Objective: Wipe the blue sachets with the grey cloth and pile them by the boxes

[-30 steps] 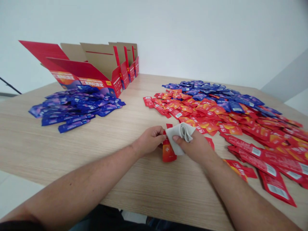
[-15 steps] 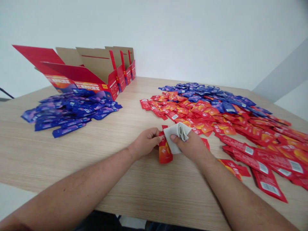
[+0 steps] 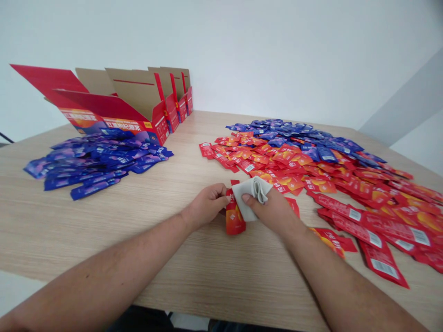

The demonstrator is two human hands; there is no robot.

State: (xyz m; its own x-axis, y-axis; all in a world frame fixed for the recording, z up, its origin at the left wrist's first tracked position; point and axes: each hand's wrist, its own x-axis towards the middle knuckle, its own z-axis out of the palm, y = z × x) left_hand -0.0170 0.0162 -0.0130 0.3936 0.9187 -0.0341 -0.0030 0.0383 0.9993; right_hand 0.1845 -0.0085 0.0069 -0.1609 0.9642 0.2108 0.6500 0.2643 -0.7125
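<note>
The left hand [image 3: 206, 206] pinched a red sachet [image 3: 235, 220], the right hand [image 3: 272, 207] clenched a grey cloth [image 3: 247, 198]; a loose pinch risked a slip.

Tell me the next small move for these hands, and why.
Probably draw the folded grey cloth down the red sachet. The left hand seems to hold the sachet's upper end, the right hand presses the cloth against its upper part, and the sachet's lower part lies uncovered.
</note>
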